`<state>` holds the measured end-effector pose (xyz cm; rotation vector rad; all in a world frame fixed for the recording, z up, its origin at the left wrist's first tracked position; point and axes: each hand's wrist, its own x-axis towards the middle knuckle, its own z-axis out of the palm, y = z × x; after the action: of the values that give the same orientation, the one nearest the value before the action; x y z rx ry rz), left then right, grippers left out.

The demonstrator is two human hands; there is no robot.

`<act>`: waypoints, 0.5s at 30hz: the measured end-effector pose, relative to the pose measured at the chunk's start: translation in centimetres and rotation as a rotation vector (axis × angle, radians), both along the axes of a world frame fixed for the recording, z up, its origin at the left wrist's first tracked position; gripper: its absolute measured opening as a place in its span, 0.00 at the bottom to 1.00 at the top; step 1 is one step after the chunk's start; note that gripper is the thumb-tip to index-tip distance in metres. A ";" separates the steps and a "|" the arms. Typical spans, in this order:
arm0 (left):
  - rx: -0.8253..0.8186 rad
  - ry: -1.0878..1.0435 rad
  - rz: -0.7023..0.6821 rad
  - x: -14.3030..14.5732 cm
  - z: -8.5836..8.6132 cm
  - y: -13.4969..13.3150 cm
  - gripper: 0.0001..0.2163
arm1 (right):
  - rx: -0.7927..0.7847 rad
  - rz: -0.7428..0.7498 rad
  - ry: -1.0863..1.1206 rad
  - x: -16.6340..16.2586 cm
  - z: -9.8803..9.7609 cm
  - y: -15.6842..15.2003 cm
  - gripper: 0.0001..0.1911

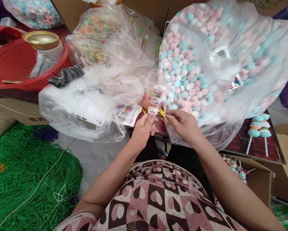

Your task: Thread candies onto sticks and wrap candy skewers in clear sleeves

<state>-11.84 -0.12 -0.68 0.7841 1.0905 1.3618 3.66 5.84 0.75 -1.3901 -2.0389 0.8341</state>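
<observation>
in the head view, gripped by the left hand (144,127): a clear printed packet (156,98) (perhaps several overlapping; too blurred to tell), above the front of the worktop (240,142). pinched near the lower end between thumb and fingers, probably to leave most of the length free and the print in sight. near it, the right hand (185,125), with thumb and fingers bent toward each other beside the yellow ties (162,113) and against the edge of the big bag (230,64); cannot tell whether gripping anything. ties at the front edge, likely for a short reach.

full of pink, blue and white candy, the big bag; to the left of it, a smaller bag (98,35) of orange and green pieces, both probably set close for use by either hand. at the right end, two skewers (254,132) laid side by side, apart from the heap, perhaps to avoid crushing.

on the carton (21,110) at left, dark characters, seemingly "我的", cut off by the pale bag (69,99). on the white wrappers (129,115), colourful print and dark lettering, too small to read. on the packet, bands of print, also illegible; no brand to be made out.
</observation>
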 end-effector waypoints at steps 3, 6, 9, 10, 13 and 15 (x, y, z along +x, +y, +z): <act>-0.001 -0.188 0.073 -1.0 -0.1 0.2 0.15 | 0.102 0.018 -0.454 -1.6 -0.3 0.7 0.12; -0.005 -0.257 0.089 -1.3 0.1 0.2 0.15 | 0.122 0.021 -0.713 -3.0 -0.3 0.8 0.14; -0.014 -0.282 0.093 -1.1 0.1 0.2 0.16 | 0.130 0.003 -0.799 -4.0 -0.4 1.0 0.16; -0.016 -0.284 0.095 -1.1 0.0 0.2 0.16 | 0.130 -0.014 -0.805 -4.1 -0.5 1.2 0.16; -0.013 -0.281 0.103 -1.1 -0.1 0.2 0.16 | 0.107 -0.053 -0.749 -3.9 -0.8 2.0 0.14; -0.007 -0.276 0.108 -1.3 -0.2 0.2 0.16 | 0.084 -0.055 -0.624 -3.3 -1.0 2.5 0.10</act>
<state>-13.13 0.04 -0.90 0.5191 0.9295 1.5067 0.34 8.33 -0.27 -1.8064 -2.4288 0.2957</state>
